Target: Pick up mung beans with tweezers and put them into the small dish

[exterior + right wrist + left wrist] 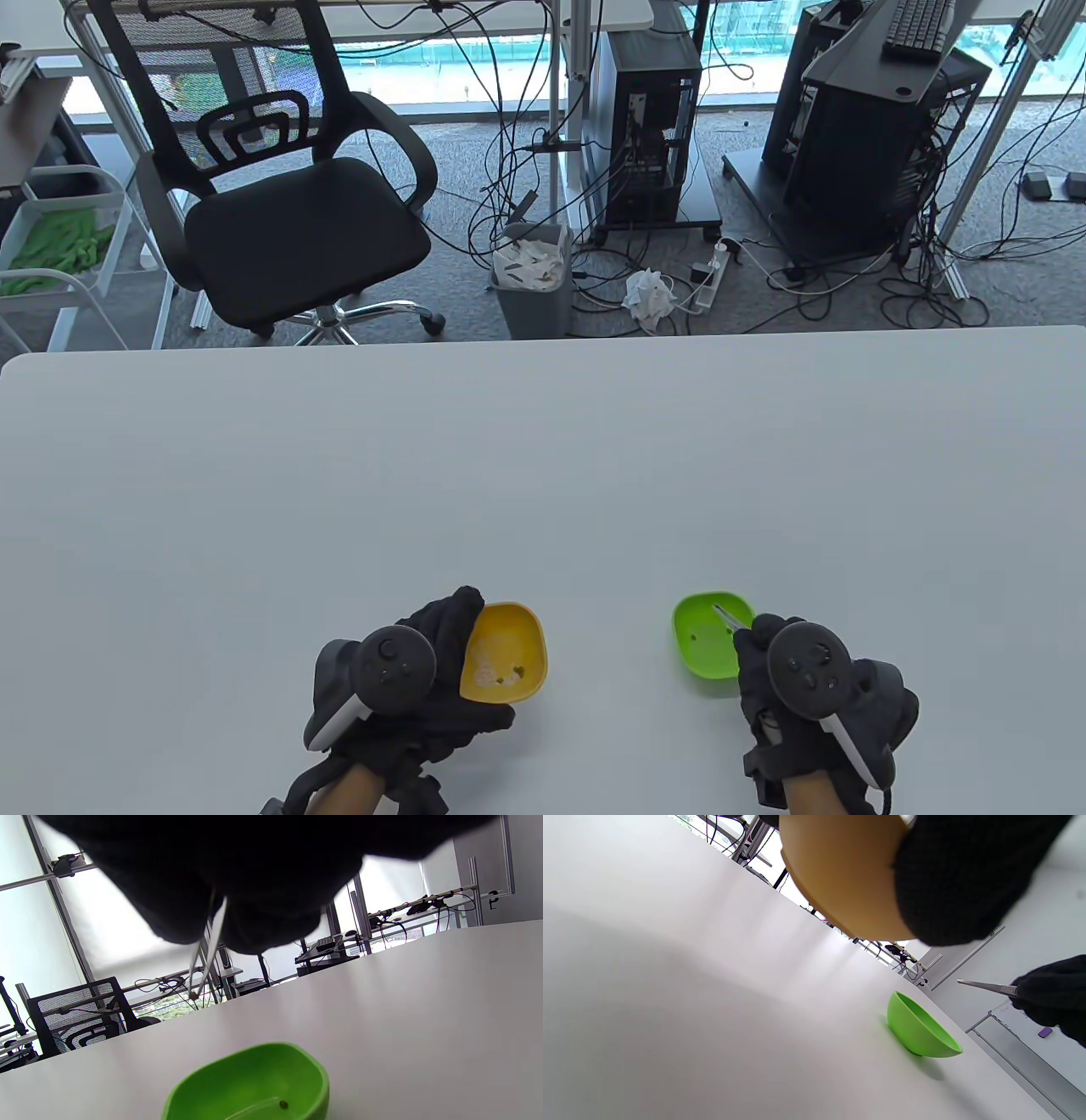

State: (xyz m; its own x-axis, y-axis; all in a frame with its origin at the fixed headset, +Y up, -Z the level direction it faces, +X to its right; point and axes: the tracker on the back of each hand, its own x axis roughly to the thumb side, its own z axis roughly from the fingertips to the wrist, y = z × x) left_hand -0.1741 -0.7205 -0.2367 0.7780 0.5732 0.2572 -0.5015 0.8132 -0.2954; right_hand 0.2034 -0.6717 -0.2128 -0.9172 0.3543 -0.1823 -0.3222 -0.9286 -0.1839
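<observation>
My left hand (450, 632) grips a yellow dish (506, 650) by its left rim and holds it tilted above the table; dark mung beans (509, 677) and pale grains lie inside. From the left wrist view I see the yellow dish's underside (840, 870). My right hand (755, 638) pinches metal tweezers (726, 615) whose tips point over the green dish (706, 638). In the right wrist view the tweezers (208, 950) hold a small bean (194, 996) at their tips above the green dish (254, 1077). One bean (283, 1104) lies in that dish.
The white table (543, 475) stretches far beyond the dishes. The green dish (918, 1029) stands on it apart from the yellow one. An office chair (288, 195), a bin (533, 276) and computer towers stand on the floor behind the table's far edge.
</observation>
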